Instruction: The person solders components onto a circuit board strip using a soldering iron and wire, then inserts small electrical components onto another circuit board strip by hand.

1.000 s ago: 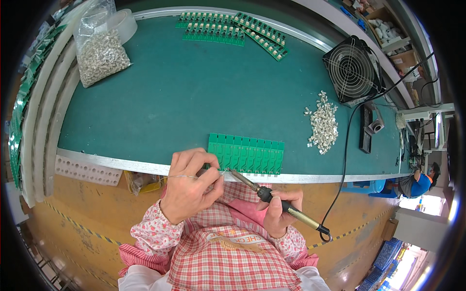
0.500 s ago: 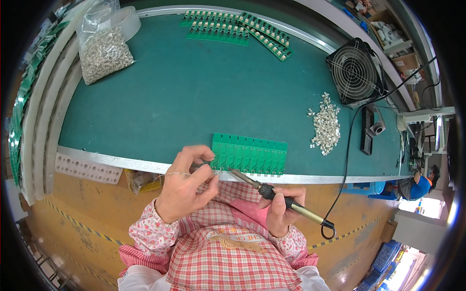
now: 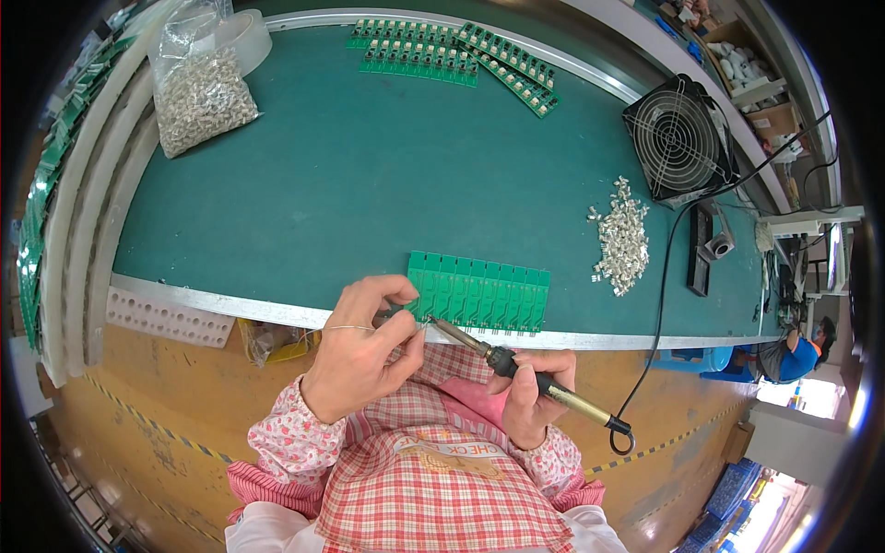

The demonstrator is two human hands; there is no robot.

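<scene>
A green circuit board panel point(image 3: 479, 290) lies along the bench's front edge. My left hand point(image 3: 364, 355) pinches a thin solder wire point(image 3: 350, 327) at the panel's left end, fingertips against the board. My right hand point(image 3: 535, 396) grips a soldering iron point(image 3: 581, 405) with a brass-coloured, black-ended handle; its tip reaches the lower left of the panel, beside the wire. A pile of small white connectors point(image 3: 622, 240) lies to the right on the green mat point(image 3: 369, 166).
A bag of small pale parts point(image 3: 203, 101) sits back left beside racked boards point(image 3: 37, 221). Populated board strips point(image 3: 415, 51) lie at the back. A fan point(image 3: 673, 138), black cable and dark metal stand point(image 3: 701, 258) occupy the right. A person point(image 3: 797, 355) is at the far right.
The panel has shifted slightly right in view, along with most of the bench. My left fingers and the iron's tip have moved slightly at the board's edge; both grips remain.
</scene>
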